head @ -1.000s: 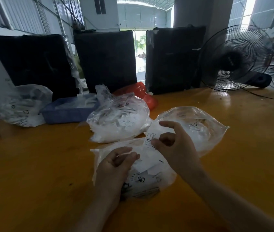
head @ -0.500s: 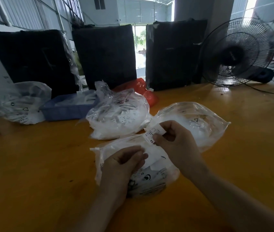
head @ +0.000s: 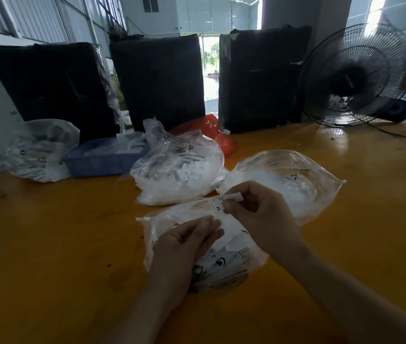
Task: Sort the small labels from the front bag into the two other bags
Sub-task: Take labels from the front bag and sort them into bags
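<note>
The front bag [head: 231,264], clear plastic with small white labels inside, lies on the orange table just before me. My right hand [head: 261,214] pinches a small white label [head: 221,202] marked XS above the bag's far edge. My left hand [head: 184,244] rests on the bag's top with fingers curled on the plastic near its opening. Behind stand two more clear bags: a full left bag [head: 179,175] stuffed with labels, and a right bag [head: 291,182] lying flatter, right behind my right hand.
A blue tray [head: 102,160] and another clear bag [head: 40,150] sit at the back left, a red bag [head: 221,137] behind the middle. Three black upright cases [head: 162,80] line the table's far side. A black fan [head: 353,78] stands at the back right.
My right hand has drawn the label slightly toward me and turned it, so XS shows. My left hand's fingers have slid a little forward on the front bag.
</note>
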Tool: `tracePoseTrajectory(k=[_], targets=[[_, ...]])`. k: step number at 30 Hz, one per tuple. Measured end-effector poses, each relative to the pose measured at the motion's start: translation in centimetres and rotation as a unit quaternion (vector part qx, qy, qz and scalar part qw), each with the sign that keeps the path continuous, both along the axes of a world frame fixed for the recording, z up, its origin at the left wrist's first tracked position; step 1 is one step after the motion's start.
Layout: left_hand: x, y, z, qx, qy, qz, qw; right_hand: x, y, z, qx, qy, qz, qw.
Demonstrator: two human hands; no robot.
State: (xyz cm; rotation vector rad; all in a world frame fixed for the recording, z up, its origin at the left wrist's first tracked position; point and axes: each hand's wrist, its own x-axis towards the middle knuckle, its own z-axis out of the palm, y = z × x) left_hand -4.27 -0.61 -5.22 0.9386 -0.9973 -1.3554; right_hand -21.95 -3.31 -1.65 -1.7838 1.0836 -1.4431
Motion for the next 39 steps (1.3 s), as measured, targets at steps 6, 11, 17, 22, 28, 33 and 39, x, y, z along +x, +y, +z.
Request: tracePoseTrajectory(k=[6,11,17,22,28,33,39], targets=[[0.17,-0.16,-0.32,-0.009,-0.007,-0.009,1.000,0.35,0.01,-0.31,-0.022,0.071,-0.033,0.997],[0.01,-0.19,-0.24,-0.009,0.011,-0.002,1.000,0.27,-0.02,-0.54,-0.035,0.111,-0.058,0.991],[0.01,-0.10,-0.33,-0.023,-0.008,0.007,1.000,0.18,-0.20,-0.73,-0.028,0.140,-0.058,0.988],[-0.02,-0.17,-0.48,-0.017,-0.010,-0.001,1.000,0.12,-0.14,-0.68,-0.027,0.150,-0.049,0.987],[0.02,-0.34,-0.46,-0.010,-0.018,-0.033,0.999,0.12,-0.08,-0.34,-0.037,0.093,-0.057,0.993],[0.06,-0.28,-0.26,-0.006,0.011,-0.024,1.000,0.02,-0.08,-0.41,-0.038,0.126,-0.056,0.990],[0.11,-0.03,-0.14,0.006,0.007,-0.017,1.000,-0.15,-0.43,-0.91,-0.018,0.188,-0.035,0.981]])
